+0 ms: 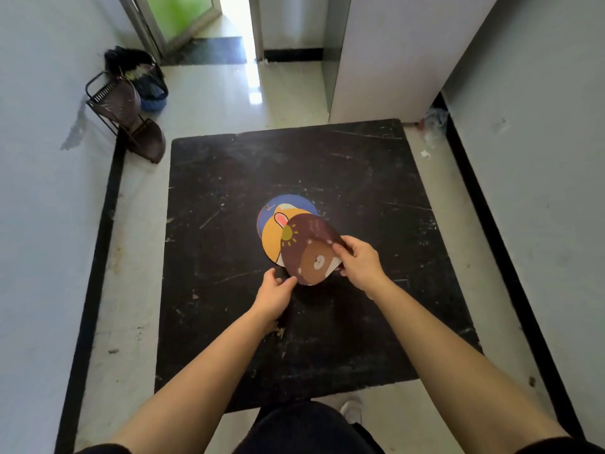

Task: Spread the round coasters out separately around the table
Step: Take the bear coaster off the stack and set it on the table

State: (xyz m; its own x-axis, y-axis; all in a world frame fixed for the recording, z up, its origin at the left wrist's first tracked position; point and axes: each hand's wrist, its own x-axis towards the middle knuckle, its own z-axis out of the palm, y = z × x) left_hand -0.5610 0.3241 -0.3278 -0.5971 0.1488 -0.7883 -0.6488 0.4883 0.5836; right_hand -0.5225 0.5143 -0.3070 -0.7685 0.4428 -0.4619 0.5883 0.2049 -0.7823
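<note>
Two bare forearms reach forward from six o'clock over a scuffed, square black table (229, 191), likely to peel the top disc off a pile. At the table's centre, the right hand (360, 260) pinches the three o'clock edge of a thin, flexible brown bear coaster (311, 253), bending it upward, while the left hand (275, 291) sits loosely curled at its seven o'clock rim, grasping nothing that I can see. Beneath it, overlapping toward eleven o'clock, lie a flat yellow coaster (271, 240) and a blue coaster (288, 202), not yet separated
</note>
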